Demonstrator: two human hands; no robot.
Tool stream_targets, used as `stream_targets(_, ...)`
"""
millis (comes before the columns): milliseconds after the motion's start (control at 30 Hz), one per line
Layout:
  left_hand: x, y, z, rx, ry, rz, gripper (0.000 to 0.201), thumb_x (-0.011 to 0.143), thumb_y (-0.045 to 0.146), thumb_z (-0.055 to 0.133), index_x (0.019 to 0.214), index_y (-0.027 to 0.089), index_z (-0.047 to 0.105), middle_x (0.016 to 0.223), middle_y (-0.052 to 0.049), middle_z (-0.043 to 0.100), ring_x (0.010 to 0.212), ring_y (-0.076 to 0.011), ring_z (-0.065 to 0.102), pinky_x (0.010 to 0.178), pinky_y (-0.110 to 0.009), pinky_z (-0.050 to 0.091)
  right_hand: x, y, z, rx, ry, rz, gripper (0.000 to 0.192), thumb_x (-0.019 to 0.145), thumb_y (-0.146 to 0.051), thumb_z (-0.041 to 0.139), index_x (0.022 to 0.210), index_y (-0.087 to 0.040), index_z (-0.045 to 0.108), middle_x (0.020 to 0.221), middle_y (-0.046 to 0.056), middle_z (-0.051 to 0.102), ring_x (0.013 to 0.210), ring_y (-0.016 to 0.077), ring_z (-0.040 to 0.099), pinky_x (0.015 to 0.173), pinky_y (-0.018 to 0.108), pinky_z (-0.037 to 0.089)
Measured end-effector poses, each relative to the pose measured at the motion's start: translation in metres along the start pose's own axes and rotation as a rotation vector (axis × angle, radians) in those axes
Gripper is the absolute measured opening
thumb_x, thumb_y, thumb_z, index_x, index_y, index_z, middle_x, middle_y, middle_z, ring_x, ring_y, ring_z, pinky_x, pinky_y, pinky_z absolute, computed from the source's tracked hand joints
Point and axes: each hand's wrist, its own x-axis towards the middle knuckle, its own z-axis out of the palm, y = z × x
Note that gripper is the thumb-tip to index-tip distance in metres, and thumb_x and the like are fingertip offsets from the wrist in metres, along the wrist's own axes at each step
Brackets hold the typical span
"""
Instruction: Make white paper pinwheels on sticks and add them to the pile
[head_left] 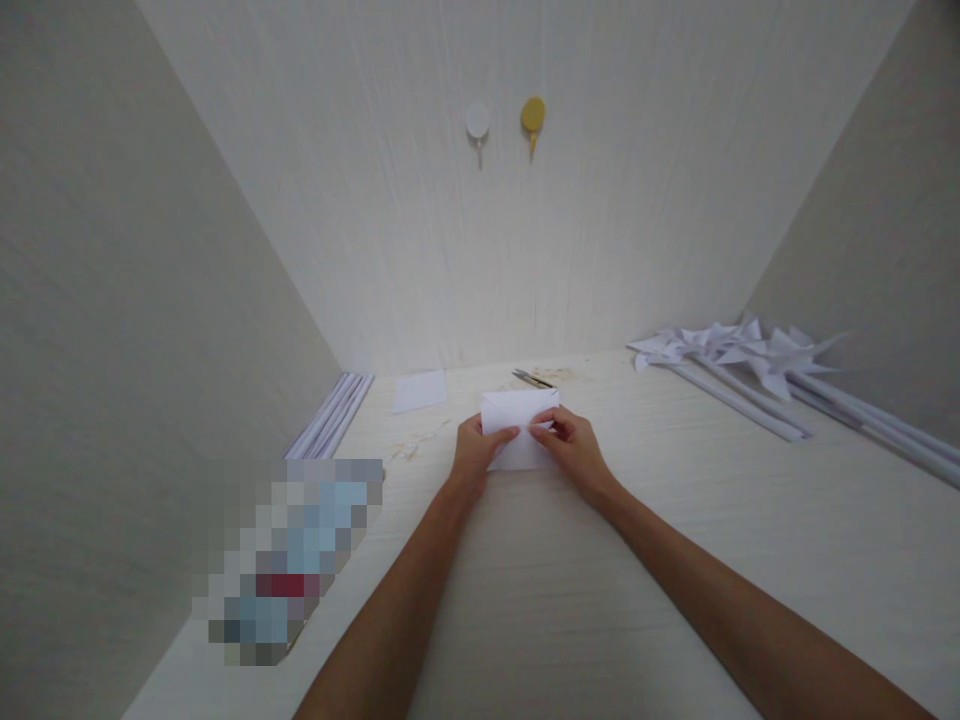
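Note:
A small white sheet of paper [519,405] with diagonal creases is held between my two hands, just above the table. My left hand [474,450] grips its left side, thumb lying across the front. On the right side, my right hand [574,448] pinches the paper near its middle, thumb and fingertips close together. The two thumbs almost meet at the centre of the sheet. Just behind the paper lies a pair of scissors [534,379], partly hidden by it. Another flat white paper square [420,391] rests to the left.
White paper pinwheels [772,360] on rolled paper sticks [739,398] lie at the right. Several rolled paper tubes [330,415] are stacked at the left, beside a blurred-out object [300,560]. Two hooks, one white [478,122] and one yellow [533,114], are on the back wall.

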Motion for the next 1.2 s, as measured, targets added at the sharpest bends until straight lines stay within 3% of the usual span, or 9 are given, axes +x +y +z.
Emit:
stream_targets(267,0.004,0.0,-0.003,-0.035,0.02,0.008,0.027,0.045,0.021,0.07,0.069,0.012,0.065,0.065,-0.005,0.067,0.06,-0.017,0.059,0.06,-0.03,0.045,0.0,0.003,0.0,0.148,-0.018,0.102,0.016,0.06,-0.032,0.06,0.062,-0.017,0.054,0.054,-0.004,0.048,0.049,0.0086,0.041,0.047,0.021,0.035)
stream_targets(500,0.003,-0.001,-0.004,-0.079,0.098,0.088,0.032,0.045,0.025,0.071,0.074,0.011,0.063,0.069,-0.005,0.066,0.058,-0.0152,0.057,0.06,-0.029,0.045,0.001,0.005,0.001,0.325,0.077,0.222,0.024,0.063,-0.04,0.056,0.058,-0.018,0.053,0.055,-0.003,0.051,0.053,0.0103,0.048,0.052,0.023,0.04)
stream_targets(700,0.005,0.004,-0.009,-0.05,0.23,0.188,0.032,0.046,0.027,0.07,0.072,0.011,0.062,0.067,-0.004,0.065,0.057,-0.013,0.055,0.057,-0.026,0.043,0.002,0.008,0.0,0.306,0.158,0.223,0.024,0.048,-0.025,0.07,0.063,-0.017,0.053,0.059,-0.002,0.059,0.054,0.0111,0.053,0.054,0.025,0.042)
stream_targets(933,0.005,0.004,-0.011,-0.06,0.253,0.213,0.028,0.048,0.026,0.07,0.071,0.012,0.062,0.067,-0.002,0.064,0.057,-0.0117,0.054,0.056,-0.025,0.042,0.002,0.012,0.0,0.417,0.148,0.273,0.032,0.044,-0.015,0.068,0.069,-0.019,0.048,0.065,-0.001,0.065,0.059,0.012,0.059,0.059,0.026,0.045)
stream_targets(1200,0.005,0.004,-0.011,-0.041,0.252,0.205,0.026,0.049,0.025,0.069,0.07,0.011,0.061,0.066,-0.002,0.063,0.056,-0.0115,0.053,0.055,-0.025,0.041,0.0,-0.002,0.0,0.517,0.103,0.344,0.018,0.054,-0.022,0.062,0.064,-0.018,0.048,0.066,-0.002,0.063,0.06,0.0101,0.058,0.056,0.023,0.045)
